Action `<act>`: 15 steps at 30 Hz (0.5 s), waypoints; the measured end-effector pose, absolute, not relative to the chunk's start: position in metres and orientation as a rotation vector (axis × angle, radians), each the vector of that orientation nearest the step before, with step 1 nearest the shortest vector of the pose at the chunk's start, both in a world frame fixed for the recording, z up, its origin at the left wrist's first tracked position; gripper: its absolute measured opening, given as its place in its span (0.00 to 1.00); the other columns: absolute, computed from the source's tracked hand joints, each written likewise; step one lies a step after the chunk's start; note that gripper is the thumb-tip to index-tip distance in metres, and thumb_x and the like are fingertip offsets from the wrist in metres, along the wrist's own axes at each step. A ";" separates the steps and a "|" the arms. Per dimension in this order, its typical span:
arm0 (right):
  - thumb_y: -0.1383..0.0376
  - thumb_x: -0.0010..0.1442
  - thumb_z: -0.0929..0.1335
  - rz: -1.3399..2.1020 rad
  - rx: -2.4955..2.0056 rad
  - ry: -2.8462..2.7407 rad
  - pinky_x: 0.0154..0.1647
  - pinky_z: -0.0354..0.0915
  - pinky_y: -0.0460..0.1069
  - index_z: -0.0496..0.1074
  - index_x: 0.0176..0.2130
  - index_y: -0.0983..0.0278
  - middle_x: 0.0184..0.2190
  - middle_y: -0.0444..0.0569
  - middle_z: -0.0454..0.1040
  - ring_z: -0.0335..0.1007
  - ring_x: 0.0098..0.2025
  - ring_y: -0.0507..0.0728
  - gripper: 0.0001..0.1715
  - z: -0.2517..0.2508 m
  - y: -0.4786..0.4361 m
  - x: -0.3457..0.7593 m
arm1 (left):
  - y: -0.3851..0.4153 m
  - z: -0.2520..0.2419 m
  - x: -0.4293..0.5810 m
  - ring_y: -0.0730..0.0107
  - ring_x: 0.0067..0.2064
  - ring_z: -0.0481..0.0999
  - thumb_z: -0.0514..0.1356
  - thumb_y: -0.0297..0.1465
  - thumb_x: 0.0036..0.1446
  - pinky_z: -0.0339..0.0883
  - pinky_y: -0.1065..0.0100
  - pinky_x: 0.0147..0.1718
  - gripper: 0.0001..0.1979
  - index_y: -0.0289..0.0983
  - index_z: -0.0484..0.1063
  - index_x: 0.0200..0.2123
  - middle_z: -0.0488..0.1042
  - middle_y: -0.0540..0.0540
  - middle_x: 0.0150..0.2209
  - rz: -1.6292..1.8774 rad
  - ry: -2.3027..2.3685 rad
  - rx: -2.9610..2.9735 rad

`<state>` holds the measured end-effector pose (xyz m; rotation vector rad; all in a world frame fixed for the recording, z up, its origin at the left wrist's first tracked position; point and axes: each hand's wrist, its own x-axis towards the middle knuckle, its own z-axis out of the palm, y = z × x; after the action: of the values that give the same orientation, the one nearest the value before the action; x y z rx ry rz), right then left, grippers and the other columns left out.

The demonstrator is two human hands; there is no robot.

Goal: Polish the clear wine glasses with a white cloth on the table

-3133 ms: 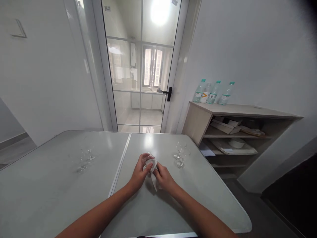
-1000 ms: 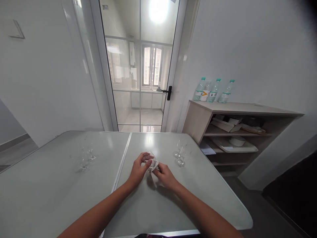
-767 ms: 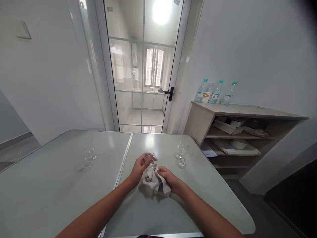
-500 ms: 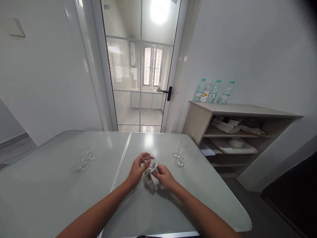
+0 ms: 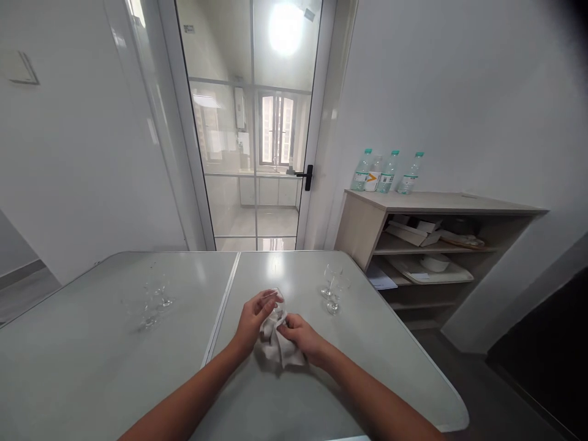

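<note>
A small glass [image 5: 274,299] is clasped in the curled fingers of the left hand [image 5: 253,320], just above the table [image 5: 321,392]. A grey cloth [image 5: 274,346] is pinched in the closed right hand [image 5: 301,337] and pressed against that glass from the right. Two stemmed glasses [image 5: 332,289] are set well right of the small glass, other clear glasses [image 5: 154,297] far to its left, and a wooden shelf [image 5: 362,226] beyond it, rightward.

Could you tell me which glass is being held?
The middle glass, in the left hand, with the right hand pressing a cloth to it; left glasses and right glasses stand free.
</note>
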<state>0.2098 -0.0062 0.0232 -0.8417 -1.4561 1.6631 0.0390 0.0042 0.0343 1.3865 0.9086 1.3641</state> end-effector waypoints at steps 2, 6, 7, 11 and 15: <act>0.50 0.50 0.77 1.944 -0.768 -1.302 0.31 0.59 0.47 0.74 0.31 0.66 0.25 0.44 0.71 0.62 0.27 0.52 0.23 0.023 -0.008 0.210 | 0.007 0.035 0.039 0.56 0.45 0.79 0.60 0.51 0.62 0.69 0.59 0.45 0.26 0.34 0.77 0.47 0.81 0.35 0.45 1.300 0.813 1.299; 0.46 0.55 0.74 1.827 -0.788 -1.359 0.32 0.60 0.48 0.74 0.33 0.67 0.27 0.47 0.73 0.63 0.28 0.53 0.26 0.021 -0.008 0.210 | 0.007 0.035 0.038 0.55 0.47 0.78 0.62 0.50 0.61 0.68 0.59 0.48 0.26 0.35 0.75 0.50 0.81 0.36 0.48 1.330 0.835 1.336; 0.46 0.58 0.72 1.668 -0.829 -1.460 0.34 0.60 0.48 0.75 0.35 0.66 0.29 0.47 0.74 0.64 0.30 0.53 0.25 0.020 -0.007 0.210 | 0.005 0.035 0.038 0.55 0.49 0.78 0.63 0.48 0.60 0.68 0.58 0.49 0.25 0.36 0.74 0.51 0.81 0.37 0.48 1.362 0.885 1.394; 0.52 0.66 0.67 1.010 -1.000 -1.797 0.38 0.58 0.49 0.75 0.39 0.62 0.30 0.45 0.74 0.61 0.31 0.54 0.17 0.020 -0.003 0.214 | -0.002 0.036 0.038 0.55 0.52 0.78 0.67 0.43 0.58 0.66 0.57 0.53 0.24 0.40 0.71 0.54 0.79 0.39 0.52 1.416 0.970 1.589; 0.46 0.62 0.69 1.303 -0.885 -1.710 0.36 0.58 0.48 0.75 0.36 0.64 0.28 0.44 0.72 0.62 0.31 0.53 0.23 0.023 -0.002 0.217 | 0.001 0.034 0.036 0.53 0.54 0.76 0.64 0.44 0.61 0.67 0.57 0.53 0.24 0.37 0.70 0.55 0.78 0.36 0.53 1.393 0.767 1.423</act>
<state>0.2174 -0.0018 0.0234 -0.8853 -1.7104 1.3033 0.0362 0.0008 0.0342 1.4225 0.7666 1.3933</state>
